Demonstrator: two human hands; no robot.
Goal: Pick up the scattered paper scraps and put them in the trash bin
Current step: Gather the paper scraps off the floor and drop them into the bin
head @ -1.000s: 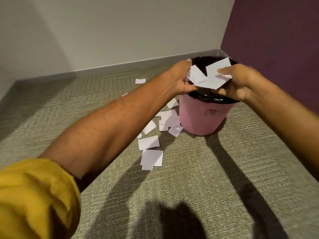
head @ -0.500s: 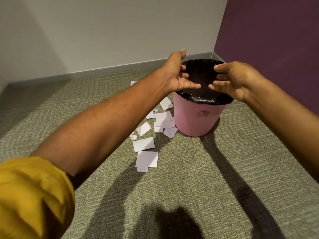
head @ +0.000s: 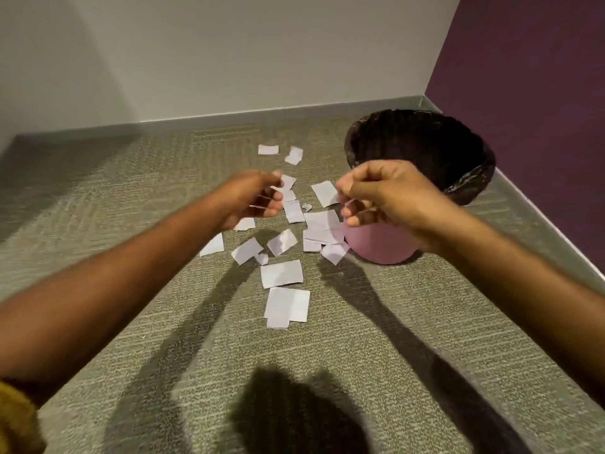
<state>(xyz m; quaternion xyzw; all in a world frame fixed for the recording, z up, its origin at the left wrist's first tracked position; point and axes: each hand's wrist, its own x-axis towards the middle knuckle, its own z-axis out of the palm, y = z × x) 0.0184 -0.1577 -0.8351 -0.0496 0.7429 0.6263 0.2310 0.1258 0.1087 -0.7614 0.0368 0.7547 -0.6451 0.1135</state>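
Head view: white paper scraps (head: 281,273) lay on grey-green ribbed carpet (head: 360,339) by pink black-lined bin (head: 383,249), corner w/ purple wall (head: 540,93); left hand (head: 252,198) loose-curled, right hand (head: 389,194) curled tighter, both empty.

Roughly nineteen paper scraps (head: 281,273), one trash bin (head: 379,247), one left hand (head: 250,198), one right hand (head: 389,194).

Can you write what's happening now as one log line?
left hand: empty, loosely curled | right hand: empty, fingers curled | scraps: many on carpet beside bin | bin: upright | task: unfinished
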